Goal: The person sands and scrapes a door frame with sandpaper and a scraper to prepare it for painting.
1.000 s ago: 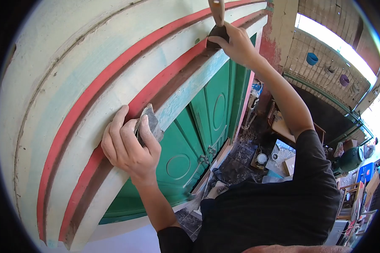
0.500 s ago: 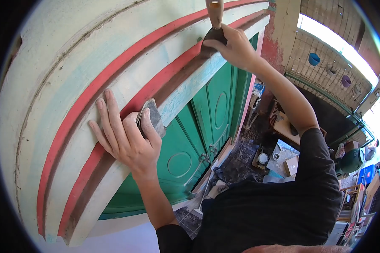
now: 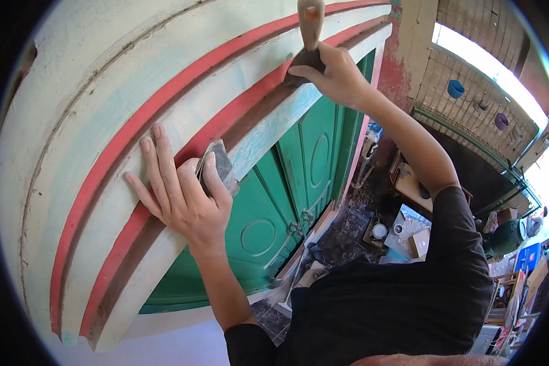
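Pressing the scraper (image 3: 310, 36) flat to the moulding, up high on the right! My right hand (image 3: 341, 76) has it wrapped tight, thumb laid across the dark blade (image 3: 304, 61), smooth pale wooden handle (image 3: 310, 21) jutting upward. And look where that blade sits: over the inner red band (image 3: 241, 102) and the rough brown groove (image 3: 253, 119) just beneath it.

Down to the left hand (image 3: 195, 210) now, dusty at the fingers! Thumb and forefinger pinch a folded grey sheet (image 3: 224, 168), sandpaper by the look of it, stiff, its layers showing along one edge and its corner ragged. The other three fingers fan out straight, resting on the cream strip (image 3: 119, 204) between the two red bands, tips close to the outer red band (image 3: 152, 113).

What a shape this moulding makes, ridge after ridge bending in a long arc! Along its lower lip (image 3: 271, 128), the cream is mottled with patchy pale blue. Above, the chalky wall (image 3: 73, 82) carries a thin, dark, crusty line that follows the same curve.

Below the lip stands the green door (image 3: 268, 213), glossy panels, raised ovals, twisted metal handles (image 3: 299, 227) in the middle. Further down, dark floor tiles (image 3: 341, 241) lie dusty and streaked beside a cardboard box (image 3: 419, 242).
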Available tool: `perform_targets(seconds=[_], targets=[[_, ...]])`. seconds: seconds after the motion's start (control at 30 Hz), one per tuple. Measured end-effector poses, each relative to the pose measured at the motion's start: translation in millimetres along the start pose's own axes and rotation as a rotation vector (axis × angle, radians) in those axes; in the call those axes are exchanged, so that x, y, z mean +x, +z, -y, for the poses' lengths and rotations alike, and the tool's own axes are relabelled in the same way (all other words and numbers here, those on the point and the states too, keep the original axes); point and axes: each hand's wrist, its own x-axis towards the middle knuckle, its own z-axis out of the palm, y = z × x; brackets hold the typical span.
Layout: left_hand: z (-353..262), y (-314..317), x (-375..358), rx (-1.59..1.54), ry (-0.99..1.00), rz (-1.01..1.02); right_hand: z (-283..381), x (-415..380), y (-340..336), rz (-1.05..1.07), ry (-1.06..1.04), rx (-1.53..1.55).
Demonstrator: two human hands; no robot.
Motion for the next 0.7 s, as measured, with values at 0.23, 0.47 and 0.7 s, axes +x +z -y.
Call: perform_targets(seconds=[0.23,0.47,0.7], targets=[[-2.7,-0.2,1.9,0.030,-0.012,0.001,7.6,-1.6,0.7,0.042,-0.007,0.025],[-3.2,-0.1,3.0,0.033,-0.018,-0.008,3.0,1.1,5.8,0.022,-0.031,0.004],[-2.0,1.2,1.9,0.034,-0.015,-0.006,18.8,10.4,7.2,-0.012,0.047,0.144]])
